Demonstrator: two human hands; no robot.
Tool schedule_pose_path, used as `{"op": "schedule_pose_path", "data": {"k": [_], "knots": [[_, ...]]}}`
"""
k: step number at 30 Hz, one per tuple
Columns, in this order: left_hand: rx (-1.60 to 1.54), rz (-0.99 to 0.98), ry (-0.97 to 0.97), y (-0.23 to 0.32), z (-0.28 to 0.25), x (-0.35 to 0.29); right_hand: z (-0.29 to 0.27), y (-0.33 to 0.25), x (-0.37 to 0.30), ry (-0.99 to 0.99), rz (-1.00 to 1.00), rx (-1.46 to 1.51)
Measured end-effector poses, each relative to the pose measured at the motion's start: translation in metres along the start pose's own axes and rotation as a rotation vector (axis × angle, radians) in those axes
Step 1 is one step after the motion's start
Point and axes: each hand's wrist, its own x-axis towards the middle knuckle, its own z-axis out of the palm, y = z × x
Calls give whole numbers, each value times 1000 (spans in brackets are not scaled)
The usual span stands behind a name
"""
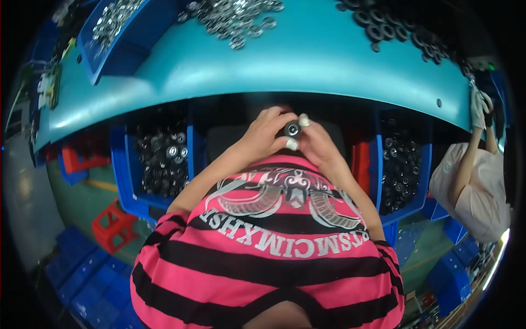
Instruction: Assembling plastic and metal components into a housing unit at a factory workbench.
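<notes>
Here, head view: left hand [267, 134] and right hand [313, 141] meet below edge of teal workbench [307, 60], both pinching small dark round wheel part [292, 129] between fingertips, held above lap. Blue bin [125, 181] of similar dark parts at left, another blue bin [424, 192] at right. Silver rings [235, 16] heaped on bench. Co-worker's gloved hand [478, 107] at far right.

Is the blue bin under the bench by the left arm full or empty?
Partly filled, neither. The blue bin holds a heap of dark round wheel-like parts with silver hubs; how deep the heap goes cannot be told.
</notes>
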Motion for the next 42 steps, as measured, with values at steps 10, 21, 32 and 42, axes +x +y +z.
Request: {"op": "schedule_pose_path", "data": {"k": [10, 21, 32, 42], "knots": [[-187, -156, 23, -5, 5, -10, -5, -7, -1, -74, 27, 16], [-65, -143, 39, -11, 4, -3, -2, 6, 3, 3, -99, -48], [-190, -156, -96, 13, 20, 15, 8, -182, -125, 464, -722, -779], [-260, -121, -149, 15, 10, 20, -21, -245, -153, 560, -857, -258]]}}
